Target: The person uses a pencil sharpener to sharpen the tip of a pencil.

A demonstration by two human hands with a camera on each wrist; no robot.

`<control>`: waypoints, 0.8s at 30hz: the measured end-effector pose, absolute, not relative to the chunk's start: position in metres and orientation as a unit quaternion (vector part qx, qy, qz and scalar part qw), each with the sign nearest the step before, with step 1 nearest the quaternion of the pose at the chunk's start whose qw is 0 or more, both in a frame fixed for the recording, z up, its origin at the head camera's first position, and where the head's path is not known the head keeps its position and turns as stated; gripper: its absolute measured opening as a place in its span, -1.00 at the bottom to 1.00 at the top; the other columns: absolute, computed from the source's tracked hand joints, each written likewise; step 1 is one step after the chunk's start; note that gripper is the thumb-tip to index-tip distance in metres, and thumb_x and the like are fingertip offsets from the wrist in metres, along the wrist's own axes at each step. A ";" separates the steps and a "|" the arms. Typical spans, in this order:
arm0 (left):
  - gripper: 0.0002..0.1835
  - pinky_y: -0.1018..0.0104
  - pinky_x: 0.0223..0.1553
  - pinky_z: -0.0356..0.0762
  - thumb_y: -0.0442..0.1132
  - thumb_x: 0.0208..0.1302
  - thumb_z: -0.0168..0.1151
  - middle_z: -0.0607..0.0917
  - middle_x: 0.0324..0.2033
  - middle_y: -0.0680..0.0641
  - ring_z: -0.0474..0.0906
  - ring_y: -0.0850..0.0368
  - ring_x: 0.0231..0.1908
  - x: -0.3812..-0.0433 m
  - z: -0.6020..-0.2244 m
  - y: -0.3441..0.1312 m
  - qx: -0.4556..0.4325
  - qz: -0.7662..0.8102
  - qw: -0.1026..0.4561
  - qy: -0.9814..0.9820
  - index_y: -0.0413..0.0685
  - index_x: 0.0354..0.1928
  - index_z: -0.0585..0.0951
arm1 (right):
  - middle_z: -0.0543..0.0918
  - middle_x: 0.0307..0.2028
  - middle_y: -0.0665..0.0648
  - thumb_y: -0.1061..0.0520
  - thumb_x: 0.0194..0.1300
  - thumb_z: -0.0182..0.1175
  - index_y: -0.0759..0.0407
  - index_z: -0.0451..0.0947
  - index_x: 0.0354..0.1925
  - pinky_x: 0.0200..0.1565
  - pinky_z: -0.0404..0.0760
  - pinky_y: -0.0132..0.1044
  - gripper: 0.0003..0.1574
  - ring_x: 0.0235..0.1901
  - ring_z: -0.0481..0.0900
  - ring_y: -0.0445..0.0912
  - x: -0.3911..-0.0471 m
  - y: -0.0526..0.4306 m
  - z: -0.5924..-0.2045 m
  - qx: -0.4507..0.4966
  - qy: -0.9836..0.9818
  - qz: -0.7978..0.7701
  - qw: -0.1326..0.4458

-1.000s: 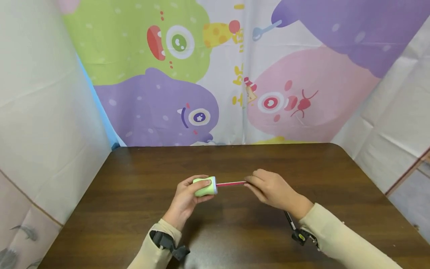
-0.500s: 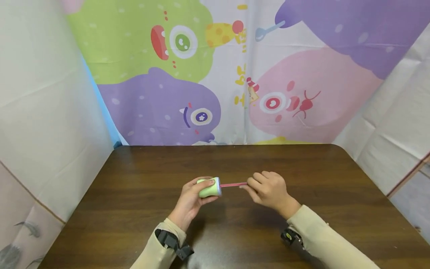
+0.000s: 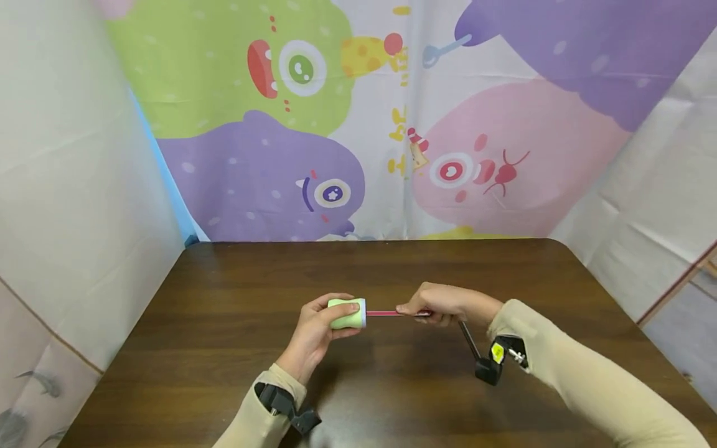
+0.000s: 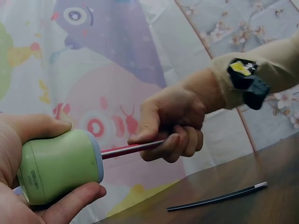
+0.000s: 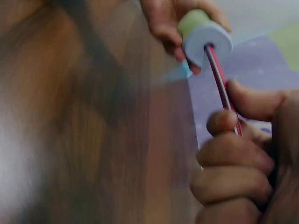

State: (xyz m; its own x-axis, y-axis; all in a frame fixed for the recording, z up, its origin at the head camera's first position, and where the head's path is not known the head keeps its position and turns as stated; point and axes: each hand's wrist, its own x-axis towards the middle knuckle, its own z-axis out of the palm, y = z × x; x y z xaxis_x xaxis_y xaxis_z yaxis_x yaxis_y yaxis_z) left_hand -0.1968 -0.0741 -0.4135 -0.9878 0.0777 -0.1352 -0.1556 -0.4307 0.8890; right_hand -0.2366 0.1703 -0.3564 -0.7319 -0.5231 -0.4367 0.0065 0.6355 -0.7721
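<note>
In the head view my left hand grips a pale green pencil sharpener, its bluish-white end facing right. A red and silver striped pencil runs from the hole in that end to my right hand. The right wrist view shows the pencil's inner end inside the hole, out of sight. Thumb and forefinger of the right hand pinch the pencil, the other fingers curled below. Both things are held above the table.
A dark, thin, pencil-like stick with a pale end lies on the brown wooden table, partly under the right arm in the head view. A cartoon-printed curtain hangs behind the table. Each wrist carries a black camera mount.
My right hand has turned over around the pencil, its thumb now on top and the wrist camera swung outward. The left hand keeps its grip on the sharpener, slightly further right than a second ago.
</note>
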 end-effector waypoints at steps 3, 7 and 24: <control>-0.84 0.14 -0.40 0.76 -0.50 0.05 0.32 0.57 -0.18 -0.23 0.62 -0.01 -0.36 -0.196 -0.413 -0.076 -0.032 0.847 0.069 0.526 -0.11 -0.34 0.73 | 0.21 -0.74 -0.08 -0.18 0.39 0.16 0.09 0.37 -0.66 -0.68 0.00 -0.41 -0.42 -0.74 0.03 -0.24 -0.236 0.174 -0.354 -0.210 0.857 -0.373 0.288; -0.84 0.12 -0.38 0.76 -0.50 0.07 0.28 0.57 -0.20 -0.22 0.63 0.01 -0.37 -0.197 -0.411 -0.080 -0.029 0.856 0.064 0.512 -0.17 -0.30 0.71 | 0.47 -0.58 -0.12 -0.08 0.42 0.22 0.10 0.54 -0.39 -0.60 0.38 -0.45 -0.67 -0.63 0.33 -0.30 -0.230 0.181 -0.362 -0.433 0.848 -0.306 -0.003; -0.88 0.13 -0.39 0.76 -0.47 0.17 0.22 0.57 -0.25 -0.20 0.63 -0.01 -0.38 -0.198 -0.415 -0.074 -0.060 0.863 0.084 0.495 -0.19 -0.28 0.66 | 0.20 -0.71 -0.05 -0.05 0.55 -0.01 0.10 0.30 -0.59 -0.83 -0.02 -0.43 -0.47 -0.79 0.03 -0.25 -0.225 0.166 -0.406 -0.463 0.710 -0.122 -0.517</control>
State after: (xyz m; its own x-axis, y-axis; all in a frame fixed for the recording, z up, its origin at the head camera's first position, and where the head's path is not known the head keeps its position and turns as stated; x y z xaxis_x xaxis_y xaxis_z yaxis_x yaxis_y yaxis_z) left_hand -0.1976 -0.0742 -0.4148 -0.9785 0.0855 -0.1875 -0.2051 -0.4965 0.8435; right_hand -0.2248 0.1660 -0.4059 -0.0373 -0.5311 0.8465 -0.7830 0.5418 0.3054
